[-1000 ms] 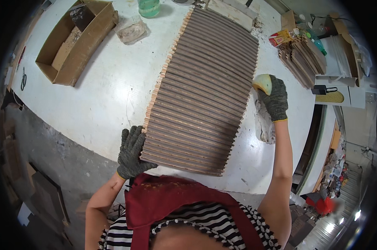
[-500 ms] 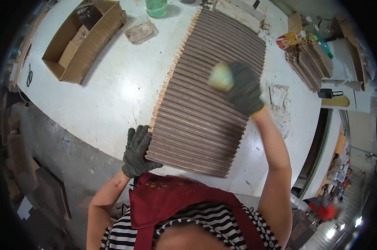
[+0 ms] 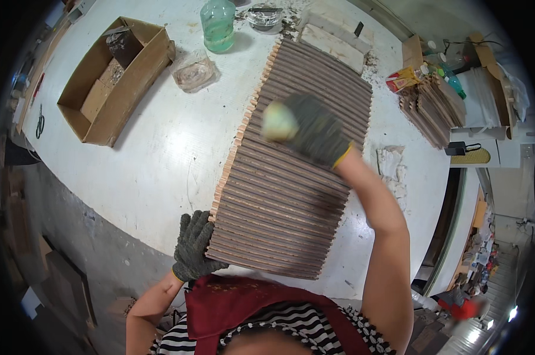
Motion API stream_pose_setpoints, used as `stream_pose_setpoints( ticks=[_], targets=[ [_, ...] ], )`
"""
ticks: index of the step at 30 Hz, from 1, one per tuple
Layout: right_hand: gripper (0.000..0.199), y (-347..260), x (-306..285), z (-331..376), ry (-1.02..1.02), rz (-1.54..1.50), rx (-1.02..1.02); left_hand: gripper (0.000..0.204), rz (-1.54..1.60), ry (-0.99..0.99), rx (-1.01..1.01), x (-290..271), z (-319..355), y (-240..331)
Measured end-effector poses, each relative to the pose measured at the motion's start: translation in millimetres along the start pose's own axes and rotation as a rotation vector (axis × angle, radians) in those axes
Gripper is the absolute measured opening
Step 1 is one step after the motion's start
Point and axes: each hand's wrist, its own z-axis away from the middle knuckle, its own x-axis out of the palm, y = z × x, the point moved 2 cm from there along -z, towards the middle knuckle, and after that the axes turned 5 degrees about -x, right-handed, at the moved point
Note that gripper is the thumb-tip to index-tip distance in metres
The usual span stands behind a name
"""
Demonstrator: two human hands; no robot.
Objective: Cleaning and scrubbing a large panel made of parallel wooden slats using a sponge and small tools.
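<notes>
A long row of narrow dark-brown wooden strips [image 3: 279, 219], packed side by side with pale cut ends, lies on the white table. My right hand [image 3: 315, 131], in a dark grey knit glove with a yellow cuff, is over the upper middle of the row. Its fingers are closed round a pale yellowish wad [image 3: 278, 122], blurred by motion, perhaps a cloth or sponge. My left hand [image 3: 193, 245], gloved alike, rests against the row's near left corner. Its fingers stretch along the left edge, with the thumb at the front edge.
A cardboard box [image 3: 96, 115] with a dark can [image 3: 124, 48] stands at left. Beyond the strips are a plastic-wrapped lump [image 3: 194, 71], a bottle of green liquid [image 3: 218, 29] and wrapped pale blocks [image 3: 332, 38]. More strips [image 3: 427, 112] are stacked at right; scissors [image 3: 39, 122] lie far left.
My right hand has swept left across the strips with the pale wad. My left hand stays at the corner. The whole view has shifted, so the table sits lower in it.
</notes>
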Motion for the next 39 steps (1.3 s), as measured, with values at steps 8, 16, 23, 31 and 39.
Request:
stream_pose_setpoints(
  ticks=[8, 16, 23, 31, 39],
  targets=[
    [0.05, 98.1, -57.8, 16.7, 0.115, 0.37, 0.419, 0.065, 1.006, 0.1, -0.13, -20.5, -51.7, -4.4],
    [0.062, 65.9, -23.6, -38.2, -0.024, 0.133, 0.14, 0.048, 0.235, 0.38, 0.431, -4.1, -232.5, -63.6],
    [0.055, 143.7, -65.5, -3.3, -0.163, 0.484, 0.489, 0.045, 0.836, 0.128, -0.049, 36.1, -337.2, -79.0],
    [0.072, 99.9, -34.3, -64.3, -0.232, 0.168, 0.261, 0.041, 0.194, 0.361, 0.209, 39.6, -365.5, -77.9],
    [0.066, 109.3, -25.8, -68.8, -0.111, 0.353, 0.116, 0.041, 0.174, 0.372, 0.169, 38.7, -365.1, -74.2]
  ],
)
